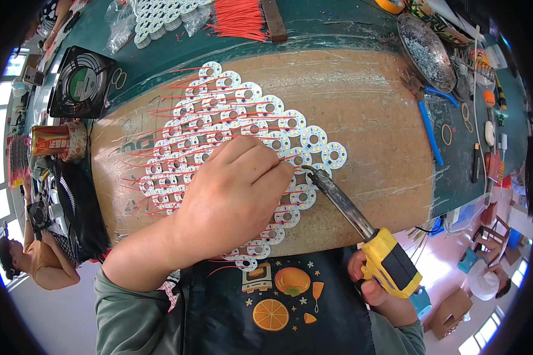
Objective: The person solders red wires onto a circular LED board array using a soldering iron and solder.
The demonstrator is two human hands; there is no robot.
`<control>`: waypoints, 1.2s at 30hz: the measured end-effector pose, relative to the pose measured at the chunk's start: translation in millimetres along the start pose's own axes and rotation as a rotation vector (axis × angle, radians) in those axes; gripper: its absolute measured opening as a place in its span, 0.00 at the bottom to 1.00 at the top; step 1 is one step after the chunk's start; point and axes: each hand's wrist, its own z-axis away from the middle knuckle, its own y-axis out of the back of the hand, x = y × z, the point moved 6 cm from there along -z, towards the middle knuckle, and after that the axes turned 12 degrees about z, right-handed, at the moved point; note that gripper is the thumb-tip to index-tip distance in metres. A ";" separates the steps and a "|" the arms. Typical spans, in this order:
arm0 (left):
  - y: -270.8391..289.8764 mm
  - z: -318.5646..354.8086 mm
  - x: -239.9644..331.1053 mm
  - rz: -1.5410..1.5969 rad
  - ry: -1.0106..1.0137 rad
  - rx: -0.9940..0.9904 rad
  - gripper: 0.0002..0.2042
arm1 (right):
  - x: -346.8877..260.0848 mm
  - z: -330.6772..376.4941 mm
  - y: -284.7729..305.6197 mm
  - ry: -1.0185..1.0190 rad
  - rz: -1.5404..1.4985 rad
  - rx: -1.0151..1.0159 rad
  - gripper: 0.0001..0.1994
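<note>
My left hand (237, 183) reaches across the circuit boards, thumb and forefinger pinched on a thin red wire; the fingertips themselves are mostly hidden. Beneath it lies a diamond-shaped panel of joined white ring-shaped LED boards (270, 105), with many thin red wires trailing left from them. At lower right, my right hand (370, 281) is wrapped around the yellow handle of a soldering iron (391, 263). The iron's dark bent tip points at a ring board close to my left fingertips; whether it touches cannot be made out.
Under the panel is a brown cardboard sheet (373, 83) on a green tabletop. Blue-handled pliers (429, 133) and a metal dish (426, 53) of scraps lie right. A black fan (81, 83) stands left. Farther back are red wires (237, 21) and stacked boards (160, 21). Other people sit at both sides.
</note>
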 end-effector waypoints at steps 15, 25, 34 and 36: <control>9.3 -7.7 10.8 0.017 -0.035 0.000 0.16 | 4.6 14.2 3.8 -0.033 -0.237 0.277 0.26; -12.8 -11.9 9.2 0.046 -0.021 -0.035 0.16 | 8.6 13.0 15.9 0.005 0.022 -0.008 0.21; -13.6 -10.8 9.2 0.061 -0.018 -0.051 0.16 | 1.4 9.6 13.7 0.037 0.065 0.052 0.19; -13.5 -10.5 9.3 0.070 -0.018 -0.045 0.16 | 1.6 10.8 13.5 0.041 0.078 0.057 0.19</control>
